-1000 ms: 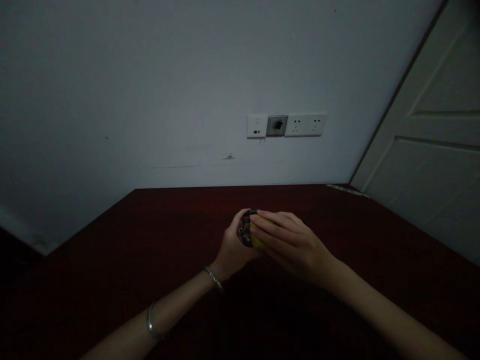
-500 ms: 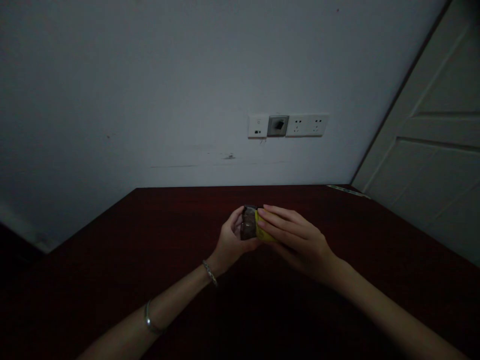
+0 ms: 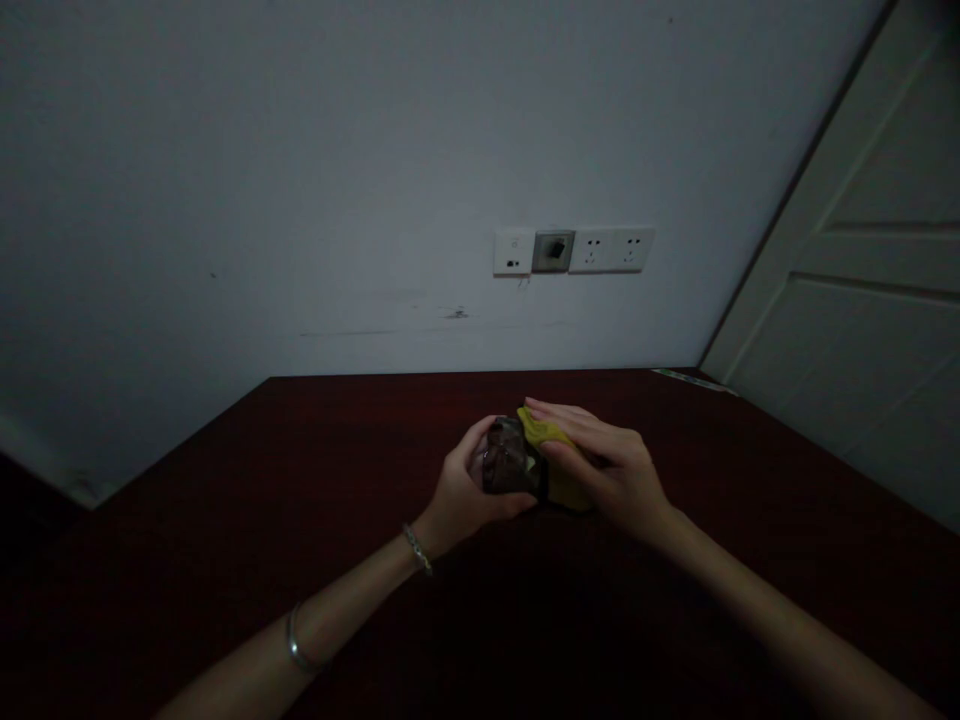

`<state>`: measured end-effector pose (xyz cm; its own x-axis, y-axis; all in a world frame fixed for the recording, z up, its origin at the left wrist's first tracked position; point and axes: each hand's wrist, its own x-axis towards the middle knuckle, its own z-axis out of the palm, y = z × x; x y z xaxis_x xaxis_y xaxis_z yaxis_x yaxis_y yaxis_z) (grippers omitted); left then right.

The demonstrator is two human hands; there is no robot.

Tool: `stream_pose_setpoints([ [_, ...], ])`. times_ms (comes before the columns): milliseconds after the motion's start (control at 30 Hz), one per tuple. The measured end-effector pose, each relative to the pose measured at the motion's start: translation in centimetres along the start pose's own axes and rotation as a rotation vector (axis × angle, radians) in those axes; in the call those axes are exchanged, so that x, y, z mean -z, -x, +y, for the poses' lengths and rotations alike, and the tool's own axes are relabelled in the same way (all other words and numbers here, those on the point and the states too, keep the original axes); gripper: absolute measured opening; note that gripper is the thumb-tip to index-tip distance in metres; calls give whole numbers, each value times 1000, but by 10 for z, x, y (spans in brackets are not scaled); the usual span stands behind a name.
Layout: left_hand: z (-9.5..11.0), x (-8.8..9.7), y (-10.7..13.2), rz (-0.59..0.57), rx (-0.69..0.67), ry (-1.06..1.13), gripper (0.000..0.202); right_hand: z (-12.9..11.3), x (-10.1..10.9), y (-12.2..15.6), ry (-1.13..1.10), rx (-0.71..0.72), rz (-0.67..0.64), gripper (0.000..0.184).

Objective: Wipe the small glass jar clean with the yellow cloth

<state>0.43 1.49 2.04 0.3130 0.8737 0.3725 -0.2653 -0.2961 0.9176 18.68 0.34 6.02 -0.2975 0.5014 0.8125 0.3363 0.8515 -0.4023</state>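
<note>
Dark glossy object (image 3: 505,464), its kind unclear, sits in the left hand (image 3: 461,497) over the worktop (image 3: 360,430); the fingers wrap its side, apparently steadying it while leaving the opposite side exposed to a yellow cloth (image 3: 541,430). The right hand (image 3: 619,465) has its fingers gripping that cloth, bunched just beside the object. Dark red, the worktop meets a pale, scuffed wall (image 3: 337,180) bearing socket plates (image 3: 609,258); a panelled door (image 3: 862,250) stands right, dimly lit.

The right hand's (image 3: 619,462) fingertips are edging toward the table's (image 3: 337,440) far edge, and its thumb is coming into view over the yellow cloth (image 3: 541,429). The cloth is bunching and showing more of itself, while the dark object (image 3: 507,462) is revealing more surface, including a pale patch.
</note>
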Motion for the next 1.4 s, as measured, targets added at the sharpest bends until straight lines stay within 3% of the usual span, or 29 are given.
stream_pose_setpoints([
  [133, 5, -2, -1, 65, 47, 74, 85, 4, -5, 9, 30, 76, 60, 42],
  [267, 5, -3, -1, 97, 21, 71, 77, 1, -7, 14, 90, 179, 30, 54],
  [433, 4, -3, 2, 28, -14, -47, 82, -6, -4, 10, 103, 186, -10, 54],
  [533, 4, -4, 5, -20, -36, -82, 85, -7, -4, 5, 15, 101, 24, 44],
  [733, 9, -7, 10, -86, -89, -46, 86, -3, -9, 3, -231, -308, 87, 27],
  [800, 14, -9, 10, -79, -57, -17, 85, -2, -9, 4, -304, -311, 35, 35],
  [900, 19, -10, 8, -21, 2, 42, 80, -2, -7, 7, -318, -204, -92, 61],
  [1033, 22, -12, 5, 41, 67, 104, 63, 0, -7, 10, -137, -63, -159, 94],
  [1133, 22, -13, 5, 20, 140, 158, 54, 2, -9, 11, 59, 5, -203, 109],
  [1267, 25, -15, 4, 10, 229, 139, 46, 3, -11, 12, 172, 11, -249, 110],
  [1400, 28, -14, 2, -24, 294, 50, 41, 6, -16, 14, 133, -7, -194, 104],
])
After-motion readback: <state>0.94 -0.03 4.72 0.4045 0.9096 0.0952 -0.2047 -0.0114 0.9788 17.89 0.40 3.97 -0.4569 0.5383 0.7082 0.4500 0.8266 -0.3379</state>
